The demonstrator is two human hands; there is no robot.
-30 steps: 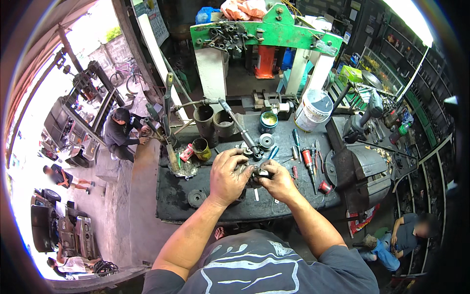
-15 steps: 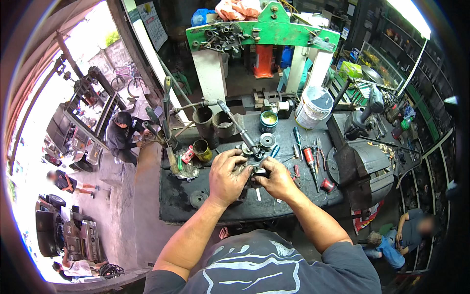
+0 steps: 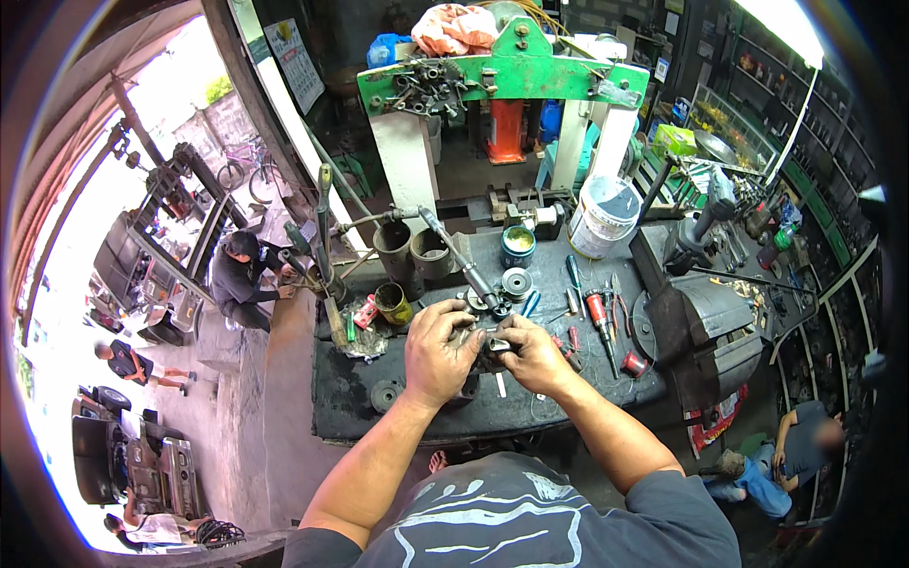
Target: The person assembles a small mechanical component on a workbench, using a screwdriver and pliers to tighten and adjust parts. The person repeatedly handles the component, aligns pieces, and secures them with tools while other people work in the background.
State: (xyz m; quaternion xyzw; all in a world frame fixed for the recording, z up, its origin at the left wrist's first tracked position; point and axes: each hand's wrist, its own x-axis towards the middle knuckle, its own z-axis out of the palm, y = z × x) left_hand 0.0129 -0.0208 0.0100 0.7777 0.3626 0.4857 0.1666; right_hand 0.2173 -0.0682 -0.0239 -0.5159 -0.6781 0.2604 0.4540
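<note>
My left hand (image 3: pixel 439 352) and my right hand (image 3: pixel 530 354) meet over the front of the dark workbench. Between their fingertips is a small dark metal part (image 3: pixel 497 347) with a shiny edge; fingers cover most of it, so its kind is unclear. Both hands are closed on it. Just beyond them lies a long-handled tool (image 3: pixel 464 256) with a dark rounded head, beside a grooved metal pulley (image 3: pixel 516 282). A dark round disc (image 3: pixel 385 396) rests left of my left wrist. To the right of my right hand lies a red-handled screwdriver (image 3: pixel 598 310).
An open grease tub (image 3: pixel 517 248), a white bucket (image 3: pixel 603 220) and dirty cans (image 3: pixel 392 303) stand on the bench. A bulky dark machine body (image 3: pixel 701 331) fills its right end. Behind rises a green press frame (image 3: pixel 559 78). A co-worker (image 3: pixel 241 279) crouches at left.
The hands stay together on the metal part, which seems slightly turned, with the right fingers shifted a little. The whole view has shifted slightly.
</note>
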